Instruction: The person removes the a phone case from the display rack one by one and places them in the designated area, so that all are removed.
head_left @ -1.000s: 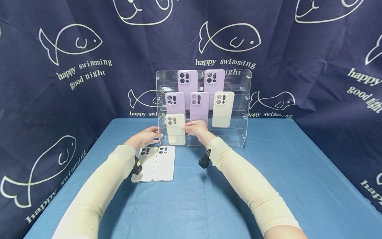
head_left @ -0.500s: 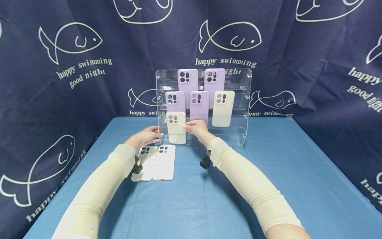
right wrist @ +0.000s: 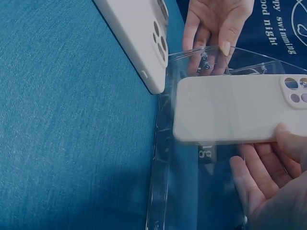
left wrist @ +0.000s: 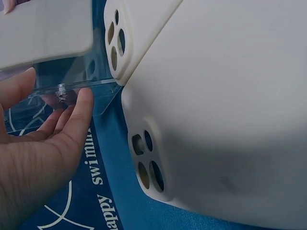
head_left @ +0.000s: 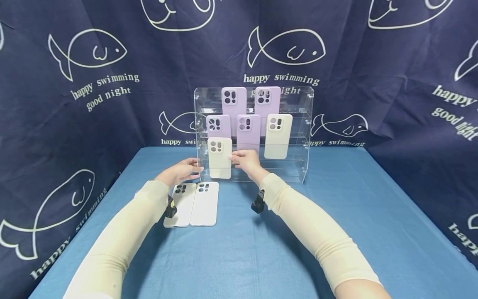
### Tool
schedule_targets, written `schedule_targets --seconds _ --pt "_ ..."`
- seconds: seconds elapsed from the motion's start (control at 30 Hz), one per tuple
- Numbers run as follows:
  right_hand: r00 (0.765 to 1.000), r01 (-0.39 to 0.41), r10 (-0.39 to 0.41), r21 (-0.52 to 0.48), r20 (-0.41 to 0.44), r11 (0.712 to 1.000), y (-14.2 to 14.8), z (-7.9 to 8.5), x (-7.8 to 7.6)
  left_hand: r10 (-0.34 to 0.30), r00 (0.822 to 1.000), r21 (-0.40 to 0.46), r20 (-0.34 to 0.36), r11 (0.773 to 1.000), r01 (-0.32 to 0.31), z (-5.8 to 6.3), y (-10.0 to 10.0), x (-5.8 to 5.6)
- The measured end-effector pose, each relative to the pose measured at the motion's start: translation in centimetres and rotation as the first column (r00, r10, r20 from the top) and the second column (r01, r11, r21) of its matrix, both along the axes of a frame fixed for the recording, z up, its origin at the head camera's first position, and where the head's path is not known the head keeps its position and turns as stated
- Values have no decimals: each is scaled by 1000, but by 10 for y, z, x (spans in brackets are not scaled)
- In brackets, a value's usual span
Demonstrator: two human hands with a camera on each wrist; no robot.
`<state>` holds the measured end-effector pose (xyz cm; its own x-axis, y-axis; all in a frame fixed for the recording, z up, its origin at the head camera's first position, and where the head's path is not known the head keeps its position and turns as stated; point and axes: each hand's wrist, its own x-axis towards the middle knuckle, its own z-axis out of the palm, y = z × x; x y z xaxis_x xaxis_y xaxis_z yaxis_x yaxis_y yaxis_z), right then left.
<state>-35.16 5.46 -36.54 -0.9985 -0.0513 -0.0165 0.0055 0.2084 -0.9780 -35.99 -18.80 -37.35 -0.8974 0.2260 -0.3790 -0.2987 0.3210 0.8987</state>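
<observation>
My right hand (head_left: pixel 246 161) pinches a cream phone case (head_left: pixel 220 158) by its right edge, thumb on the front face and fingers behind. The case stands upright at the bottom left of a clear acrylic display stand (head_left: pixel 285 169), its camera cutouts at the top. In the right wrist view, the held phone case (right wrist: pixel 225 110) lies across the stand's clear front. My left hand (head_left: pixel 183 171) touches the stand's left side with relaxed fingers. In the left wrist view, the left hand's thumb and forefinger (left wrist: pixel 82 112) spread along the clear panel.
Several lilac phone cases (head_left: pixel 234 109) fill the stand's upper rows. Another cream case (head_left: pixel 277 143) leans in the middle row, at the right. Two pale cases, a left one (head_left: pixel 184 211) and a right one (head_left: pixel 205 207), lie side by side on the blue cloth (head_left: pixel 239 261).
The held phone case has risen slightly in the stand, with my right hand keeping its pinch. My left hand stays at the stand's side.
</observation>
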Motion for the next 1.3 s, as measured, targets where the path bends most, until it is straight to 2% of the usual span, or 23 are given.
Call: schedule_targets --seconds 0.13,0.37,0.5,0.73,0.97,1.17,1.3 --pt "999 16 -15 14 -32 1000 -2 0 1 -5 1000 -1 -2 1000 5 -2 0 -1" --pt "987 55 -42 84 -157 995 -6 1 -1 0 1000 -2 -1 1000 0 0 0 0" --pt "980 53 -46 32 -193 998 -8 5 0 0 1000 -11 0 1000 0 0 0 0" --pt "978 24 -34 -50 -205 998 -10 12 6 -1 1000 -16 -6 1000 1 1 0 2" --pt "973 4 -38 -150 -227 989 -12 18 10 -11 1000 0 -4 1000 11 -1 0 2" --pt "969 -2 -47 -198 -243 980 -11 25 12 -16 1000 -5 -12 1000 16 -1 -1 2" --pt "966 -14 -35 -188 -254 982 -9 28 13 -3 1000 6 -4 1000 3 0 -1 3"
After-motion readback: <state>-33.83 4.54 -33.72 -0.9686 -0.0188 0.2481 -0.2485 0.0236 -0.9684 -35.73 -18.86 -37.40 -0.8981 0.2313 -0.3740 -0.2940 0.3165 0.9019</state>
